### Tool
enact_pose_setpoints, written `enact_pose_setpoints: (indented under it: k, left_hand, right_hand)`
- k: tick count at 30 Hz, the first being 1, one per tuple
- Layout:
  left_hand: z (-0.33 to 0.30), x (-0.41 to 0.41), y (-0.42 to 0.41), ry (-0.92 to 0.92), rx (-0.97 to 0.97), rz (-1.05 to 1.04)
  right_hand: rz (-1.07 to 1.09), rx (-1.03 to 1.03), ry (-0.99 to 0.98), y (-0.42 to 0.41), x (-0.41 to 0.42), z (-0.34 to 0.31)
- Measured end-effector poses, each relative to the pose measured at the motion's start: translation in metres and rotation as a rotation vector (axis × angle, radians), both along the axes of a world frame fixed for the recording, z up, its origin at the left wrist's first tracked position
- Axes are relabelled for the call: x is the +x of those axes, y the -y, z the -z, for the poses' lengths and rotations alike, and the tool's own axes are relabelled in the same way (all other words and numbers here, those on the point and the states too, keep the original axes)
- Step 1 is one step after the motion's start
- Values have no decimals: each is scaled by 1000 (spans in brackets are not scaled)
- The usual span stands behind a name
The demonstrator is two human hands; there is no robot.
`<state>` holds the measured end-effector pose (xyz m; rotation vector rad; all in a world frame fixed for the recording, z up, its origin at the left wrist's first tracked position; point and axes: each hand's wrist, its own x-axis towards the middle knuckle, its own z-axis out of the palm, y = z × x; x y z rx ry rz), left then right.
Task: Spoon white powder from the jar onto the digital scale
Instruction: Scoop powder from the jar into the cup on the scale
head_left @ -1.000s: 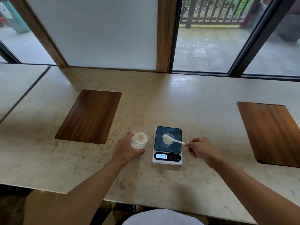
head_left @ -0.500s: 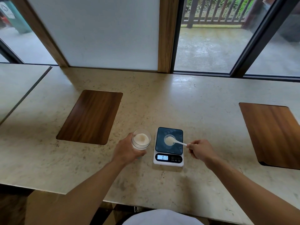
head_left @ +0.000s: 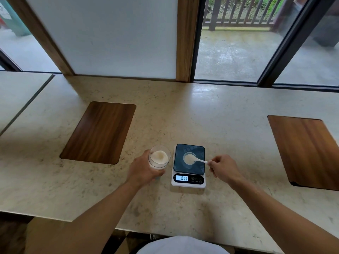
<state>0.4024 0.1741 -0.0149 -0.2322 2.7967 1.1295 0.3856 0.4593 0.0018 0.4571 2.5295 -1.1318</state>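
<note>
A clear jar (head_left: 159,157) holding white powder stands on the stone counter, and my left hand (head_left: 144,171) is wrapped around its near side. Just right of it sits a white digital scale (head_left: 189,166) with a dark platform and a lit display near its front edge. A small round dish (head_left: 189,158) with white powder rests on the platform. My right hand (head_left: 222,168) pinches the handle of a white spoon (head_left: 199,160), whose bowl lies over the dish.
Two dark wooden panels are inset in the counter, one at the left (head_left: 100,132) and one at the far right (head_left: 306,151). A seam (head_left: 25,107) divides the counter at the far left. Windows and a wooden post stand behind.
Both hands, the jar and the spoon keep the same places relative to the scale. The display reads the same. Only my head's view has shifted slightly.
</note>
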Motion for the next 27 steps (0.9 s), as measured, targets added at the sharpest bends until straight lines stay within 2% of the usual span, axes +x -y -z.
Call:
enact_pose_setpoints:
  k: [15, 27]
  left_hand:
    - [4, -4, -2, -14, 3, 23]
    - [13, -6, -6, -2, 5, 30]
  right_hand:
    - [-106, 149, -170, -3, 2, 6]
    - [-289, 263, -371, -7, 12, 2]
